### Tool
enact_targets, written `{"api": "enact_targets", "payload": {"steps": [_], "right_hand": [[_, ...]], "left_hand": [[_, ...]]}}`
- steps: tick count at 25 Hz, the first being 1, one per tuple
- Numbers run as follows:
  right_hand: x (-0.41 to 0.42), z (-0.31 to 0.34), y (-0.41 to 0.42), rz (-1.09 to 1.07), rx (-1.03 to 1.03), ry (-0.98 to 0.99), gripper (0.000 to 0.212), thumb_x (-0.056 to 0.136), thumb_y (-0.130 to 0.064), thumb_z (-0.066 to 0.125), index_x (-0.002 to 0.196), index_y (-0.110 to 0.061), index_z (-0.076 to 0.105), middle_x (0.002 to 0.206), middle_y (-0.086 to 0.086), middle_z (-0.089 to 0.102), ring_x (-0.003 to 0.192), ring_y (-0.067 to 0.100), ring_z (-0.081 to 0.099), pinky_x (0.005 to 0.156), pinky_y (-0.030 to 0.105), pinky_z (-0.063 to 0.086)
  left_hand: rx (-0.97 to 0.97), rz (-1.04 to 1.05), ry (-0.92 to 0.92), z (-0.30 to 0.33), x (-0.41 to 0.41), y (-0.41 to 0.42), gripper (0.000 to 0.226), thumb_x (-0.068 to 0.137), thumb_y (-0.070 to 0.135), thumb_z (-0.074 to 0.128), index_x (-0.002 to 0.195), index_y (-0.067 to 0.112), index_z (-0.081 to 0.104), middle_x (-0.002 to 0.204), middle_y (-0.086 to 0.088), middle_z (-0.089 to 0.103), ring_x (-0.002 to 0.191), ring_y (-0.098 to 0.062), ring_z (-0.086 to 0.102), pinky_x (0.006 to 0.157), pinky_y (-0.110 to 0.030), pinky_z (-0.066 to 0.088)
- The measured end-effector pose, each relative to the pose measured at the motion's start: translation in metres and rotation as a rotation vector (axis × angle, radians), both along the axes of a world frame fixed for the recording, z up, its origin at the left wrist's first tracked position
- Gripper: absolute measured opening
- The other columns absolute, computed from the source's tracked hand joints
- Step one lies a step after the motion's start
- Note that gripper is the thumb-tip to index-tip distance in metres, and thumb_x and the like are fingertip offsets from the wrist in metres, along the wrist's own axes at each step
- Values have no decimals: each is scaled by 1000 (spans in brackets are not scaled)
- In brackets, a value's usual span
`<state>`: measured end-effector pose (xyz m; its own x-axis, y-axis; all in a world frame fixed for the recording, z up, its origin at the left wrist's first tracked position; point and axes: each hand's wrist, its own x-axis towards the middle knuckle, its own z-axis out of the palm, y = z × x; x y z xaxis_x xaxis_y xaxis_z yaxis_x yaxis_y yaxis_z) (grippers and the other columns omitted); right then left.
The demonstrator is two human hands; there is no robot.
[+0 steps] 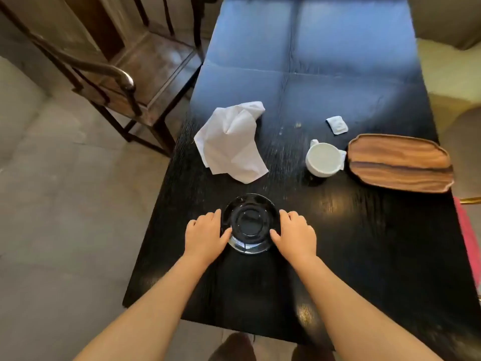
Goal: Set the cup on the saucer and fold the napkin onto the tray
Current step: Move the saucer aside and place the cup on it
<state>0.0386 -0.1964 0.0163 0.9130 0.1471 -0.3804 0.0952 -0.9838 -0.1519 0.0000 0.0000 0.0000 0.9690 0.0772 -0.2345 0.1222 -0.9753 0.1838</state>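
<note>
A glossy black saucer [248,224] rests on the dark table near its front left. My left hand [205,234] grips its left rim and my right hand [295,234] grips its right rim, thumbs on top. A white cup [322,158] stands upright farther back on the right, touching the left end of a wooden tray [399,162]. A crumpled white napkin [231,143] lies at the table's left edge, behind the saucer.
A small white packet [337,124] lies behind the cup. The black table [351,230] stretches far back. A wooden chair [135,74] stands to the left on the tiled floor. Something red [468,230] hangs at the table's right edge.
</note>
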Motion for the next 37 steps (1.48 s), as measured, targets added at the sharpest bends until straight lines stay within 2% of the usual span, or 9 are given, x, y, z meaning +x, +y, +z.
{"api": "enact_targets", "payload": {"steps": [4,6,10,15,18,20,26,32,37], "right_hand": [[-2,-14,3,-120,42,132,49,87,-34,56,127,-12,39,120,8,52,111,25,50,82,36,46],[-1,-19,3,-208,151,165,40,86,-28,60,119,-13,44,115,7,56,106,26,54,80,36,47],[2,-21,0,-445,413,204,36,84,-9,58,117,-13,45,101,6,59,91,24,58,74,33,46],[3,-11,-46,-606,686,203,40,80,-2,55,115,-20,51,80,4,57,79,22,59,71,33,50],[1,2,-104,-710,782,160,43,81,-3,56,118,-24,52,82,4,59,80,22,61,79,41,55],[0,9,-149,-749,826,120,44,82,-3,58,120,-25,53,84,3,58,78,18,61,78,43,56],[-6,12,-287,-855,910,48,46,84,-1,59,124,-23,53,84,6,58,83,18,62,63,24,55],[-5,-14,-377,-923,941,-27,47,80,9,56,114,-23,57,67,1,46,63,12,52,51,16,53],[-1,-35,-409,-937,956,-30,52,80,10,57,108,-33,54,66,2,50,63,12,54,51,17,53]], "left_hand": [[-84,110,121,-7,4,-5,42,87,37,56,122,15,48,109,-3,60,101,-23,57,81,-36,45],[-254,239,171,-10,5,-10,43,86,26,60,125,18,45,110,-1,59,103,-21,57,82,-37,47],[-629,523,157,-9,4,-21,43,84,4,56,125,17,49,91,4,60,84,-15,60,77,-30,49],[-789,658,55,15,0,-61,46,86,-2,53,129,16,51,82,10,56,68,-12,60,74,-30,53],[-910,643,41,29,5,-111,49,85,-2,55,129,18,52,81,6,61,70,-15,62,77,-34,56],[-984,609,39,37,11,-153,49,85,-2,56,127,23,54,82,2,65,73,-16,64,73,-28,56],[-1102,485,152,31,34,-276,53,85,-4,56,119,36,49,79,0,66,69,-12,64,58,-13,51],[-1104,409,231,2,46,-362,51,84,-4,57,125,26,54,79,-1,68,66,-9,67,59,-16,51],[-1077,390,247,-18,51,-393,53,84,-3,58,130,23,51,83,-2,70,70,-11,68,62,-17,53]]}}
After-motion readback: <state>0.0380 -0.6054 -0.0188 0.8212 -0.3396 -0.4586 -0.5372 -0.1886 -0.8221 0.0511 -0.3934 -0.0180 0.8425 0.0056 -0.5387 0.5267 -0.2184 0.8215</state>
